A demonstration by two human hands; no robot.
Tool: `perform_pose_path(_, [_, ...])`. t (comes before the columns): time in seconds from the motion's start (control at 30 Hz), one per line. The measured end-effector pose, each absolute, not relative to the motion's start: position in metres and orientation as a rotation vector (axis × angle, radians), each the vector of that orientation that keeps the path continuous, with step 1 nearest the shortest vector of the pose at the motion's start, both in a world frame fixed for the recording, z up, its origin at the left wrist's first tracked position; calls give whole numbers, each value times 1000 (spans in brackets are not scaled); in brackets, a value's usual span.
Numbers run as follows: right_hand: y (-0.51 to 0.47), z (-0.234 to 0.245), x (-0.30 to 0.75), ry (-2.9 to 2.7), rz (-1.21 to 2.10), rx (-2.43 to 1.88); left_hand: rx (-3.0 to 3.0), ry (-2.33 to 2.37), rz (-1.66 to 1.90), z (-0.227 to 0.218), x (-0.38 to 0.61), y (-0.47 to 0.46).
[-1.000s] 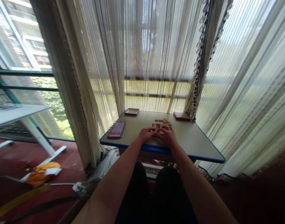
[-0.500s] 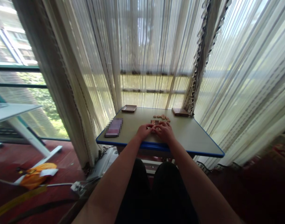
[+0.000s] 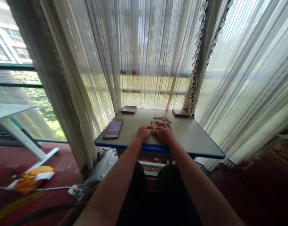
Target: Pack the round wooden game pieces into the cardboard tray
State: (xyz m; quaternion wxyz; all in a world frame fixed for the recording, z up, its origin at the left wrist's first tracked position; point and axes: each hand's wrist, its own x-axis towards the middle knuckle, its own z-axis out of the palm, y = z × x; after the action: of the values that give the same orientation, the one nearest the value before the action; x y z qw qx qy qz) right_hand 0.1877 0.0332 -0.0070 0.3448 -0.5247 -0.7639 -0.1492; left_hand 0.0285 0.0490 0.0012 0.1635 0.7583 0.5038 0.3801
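Note:
A small brown tray [image 3: 152, 122] lies near the front edge of the table, with round wooden discs [image 3: 154, 126] like chess pieces lined up along its left side. My left hand [image 3: 143, 133] rests at the tray's left edge, fingertips stretched toward it, holding nothing that I can see. Over the right part of the tray lies my right hand [image 3: 166, 132], its fingers apart and their tips at the discs. That hand hides much of the tray. Just beyond it, several loose discs [image 3: 164, 118] are scattered on the table.
The pale table [image 3: 196, 139] has a blue edge. A pixelated purple phone-like object [image 3: 113, 129] lies at the left, a shallow brown tray [image 3: 129, 109] at the back left, and a flat brown box [image 3: 181, 113] at the back right. Curtains [image 3: 155, 62] hang close behind.
My fingertips have parted: the left hand has drawn slightly left to the tray's edge, while the right stays over it. More of the discs in the tray now show. The view has shifted slightly.

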Motion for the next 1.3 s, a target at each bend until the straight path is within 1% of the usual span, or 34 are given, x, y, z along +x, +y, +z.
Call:
perform_pose_path(0.33, [30, -4, 186, -2001, -332, -1412, 2149, 1522, 993, 6, 30, 44])
perform_pose_path(1.3, [27, -3, 188, -1953, -319, -1391, 2184, 1418, 1104, 2, 28, 46])
